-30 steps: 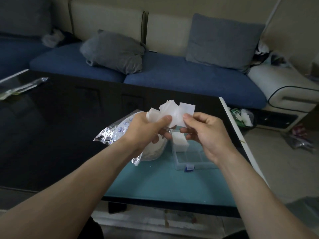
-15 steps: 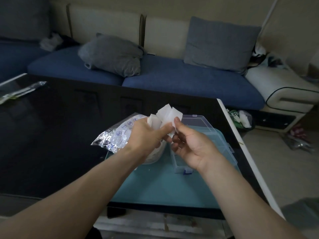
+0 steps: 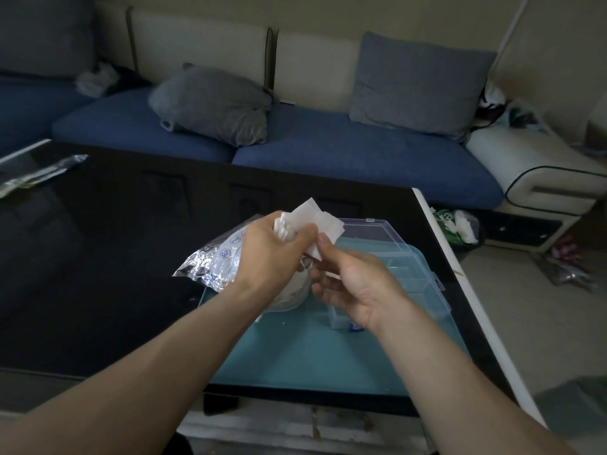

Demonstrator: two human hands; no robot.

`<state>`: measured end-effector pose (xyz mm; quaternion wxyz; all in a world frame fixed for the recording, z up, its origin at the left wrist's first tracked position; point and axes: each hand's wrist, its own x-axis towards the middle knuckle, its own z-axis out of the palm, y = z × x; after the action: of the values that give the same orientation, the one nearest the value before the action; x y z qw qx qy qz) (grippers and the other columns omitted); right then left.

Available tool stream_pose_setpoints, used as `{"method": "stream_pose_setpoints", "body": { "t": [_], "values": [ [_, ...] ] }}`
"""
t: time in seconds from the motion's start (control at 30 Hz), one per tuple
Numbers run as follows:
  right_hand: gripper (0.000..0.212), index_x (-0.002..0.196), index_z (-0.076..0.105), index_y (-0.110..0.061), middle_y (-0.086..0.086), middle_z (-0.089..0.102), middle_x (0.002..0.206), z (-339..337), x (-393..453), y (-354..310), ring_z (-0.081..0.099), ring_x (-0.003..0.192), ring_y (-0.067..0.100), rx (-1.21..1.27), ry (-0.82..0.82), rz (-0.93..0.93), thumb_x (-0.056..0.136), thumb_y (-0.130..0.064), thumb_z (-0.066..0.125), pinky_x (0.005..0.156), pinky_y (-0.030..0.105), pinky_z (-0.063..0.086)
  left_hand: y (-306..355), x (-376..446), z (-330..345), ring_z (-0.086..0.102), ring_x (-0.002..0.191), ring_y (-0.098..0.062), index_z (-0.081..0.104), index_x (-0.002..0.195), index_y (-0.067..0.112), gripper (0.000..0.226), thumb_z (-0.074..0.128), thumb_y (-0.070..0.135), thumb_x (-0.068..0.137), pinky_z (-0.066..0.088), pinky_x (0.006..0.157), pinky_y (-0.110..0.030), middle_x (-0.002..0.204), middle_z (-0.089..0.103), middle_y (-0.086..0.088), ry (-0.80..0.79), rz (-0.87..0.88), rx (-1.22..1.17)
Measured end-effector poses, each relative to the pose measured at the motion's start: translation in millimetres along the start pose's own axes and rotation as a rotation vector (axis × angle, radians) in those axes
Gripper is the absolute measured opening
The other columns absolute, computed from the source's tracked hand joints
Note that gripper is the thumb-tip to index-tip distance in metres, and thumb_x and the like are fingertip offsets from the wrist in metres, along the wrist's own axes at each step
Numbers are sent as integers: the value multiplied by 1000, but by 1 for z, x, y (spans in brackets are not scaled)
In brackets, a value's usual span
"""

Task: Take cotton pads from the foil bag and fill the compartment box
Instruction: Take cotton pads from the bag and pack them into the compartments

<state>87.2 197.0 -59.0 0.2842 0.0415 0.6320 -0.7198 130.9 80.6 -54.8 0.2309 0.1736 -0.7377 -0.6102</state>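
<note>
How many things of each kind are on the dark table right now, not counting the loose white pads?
Foil bags: 1
Clear compartment boxes: 1
Teal mats: 1
Clear wrappers at the far left: 1
Total: 4

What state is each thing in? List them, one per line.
Left hand: grips a bunch of pads.
Right hand: palm up, thumb pinching a pad's edge.
Pads: fanned out, held above the table.
Bag: open, crumpled, lying on the mat.
Box: lid open, on the mat.
Mat: flat on the table.
</note>
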Motion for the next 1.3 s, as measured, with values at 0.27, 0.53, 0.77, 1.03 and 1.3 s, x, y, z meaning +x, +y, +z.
{"method": "stream_pose_setpoints", "body": {
  "t": [0.27, 0.53, 0.77, 1.03, 1.3],
  "values": [
    [15, 89, 67, -10, 1, 75, 77, -24, -2, -22, 74, 69, 14, -122, 71, -284, 85, -18, 79, 61, 25, 60, 2, 3, -5, 67, 53, -18, 66, 87, 3, 17, 64, 18, 95, 50, 46, -23, 66, 73, -11, 0, -50, -45],
    [38, 105, 68, -14, 8, 78, 83, -41, -4, -27, 72, 67, 16, -395, -45, -246, 73, -20, 87, 61, 27, 58, 14, -4, -9, 59, 41, -6, 64, 78, 6, 21, 58, 11, 97, 42, 45, -19, 53, 67, 1, -359, -88, 24],
    [26, 91, 76, -14, -1, 77, 87, -45, 4, -25, 70, 82, 12, -484, 15, -329, 72, -28, 88, 69, 28, 54, 11, 1, -4, 57, 42, -20, 61, 85, 1, 43, 49, 39, 101, 34, 46, -29, 71, 65, -23, -435, -256, -184],
    [32, 87, 68, -11, 3, 62, 57, -26, -13, -23, 51, 43, 8, -357, -139, -176, 66, -23, 90, 44, 18, 42, 10, 2, -4, 64, 73, -23, 70, 106, 4, 73, 38, 69, 91, 54, 64, -29, 83, 66, -15, -762, -453, -457],
    [77, 117, 60, -31, -15, 61, 101, -21, 0, -10, 55, 83, -7, -928, 64, -630, 50, -41, 98, 72, 10, 42, 2, 4, -4, 53, 54, -18, 62, 84, 2, 13, 61, 11, 93, 44, 54, -27, 68, 59, -11, -395, -478, -282]
  ]
}}
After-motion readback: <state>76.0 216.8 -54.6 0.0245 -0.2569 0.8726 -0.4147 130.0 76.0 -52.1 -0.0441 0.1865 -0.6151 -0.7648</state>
